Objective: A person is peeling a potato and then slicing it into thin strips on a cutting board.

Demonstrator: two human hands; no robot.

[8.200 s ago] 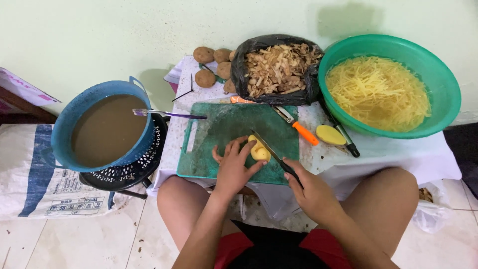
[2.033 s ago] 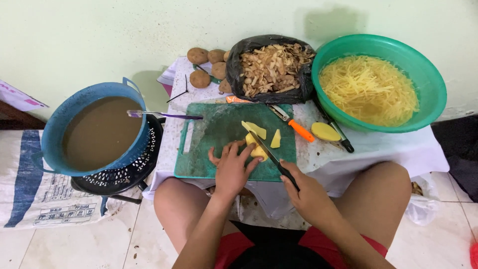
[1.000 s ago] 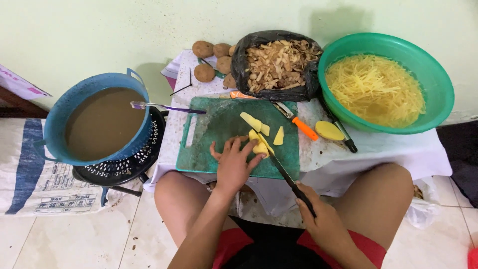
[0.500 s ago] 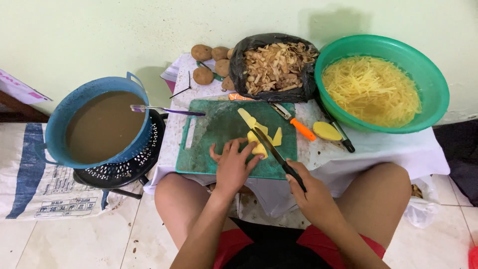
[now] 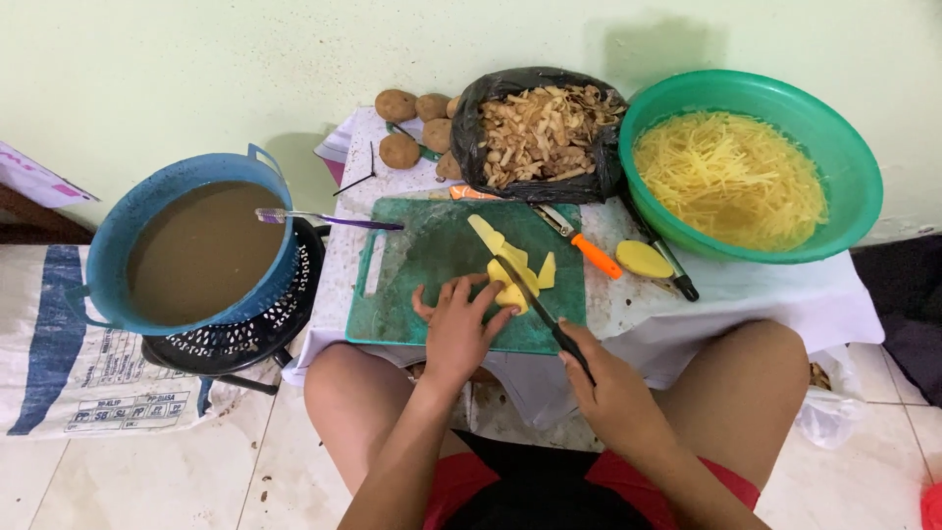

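Knife (image 5: pixel 535 299) back, potato (image 5: pixel 508 292) under left hand (image 5: pixel 456 329)

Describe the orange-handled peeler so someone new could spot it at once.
Start at the green basin of shredded potato, then look left to the green cutting board. The peeler lies diagonally off the board's far right corner; unlike the black-handled tool beside it, its handle is bright orange.

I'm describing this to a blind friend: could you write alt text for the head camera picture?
Seen from above, a seated person's left hand steadies a peeled potato on a green cutting board while the right hand slices it with a black-handled knife. Beyond it are a black bag of peelings, a green bowl of potato strips, and left, a blue tub of brown water.
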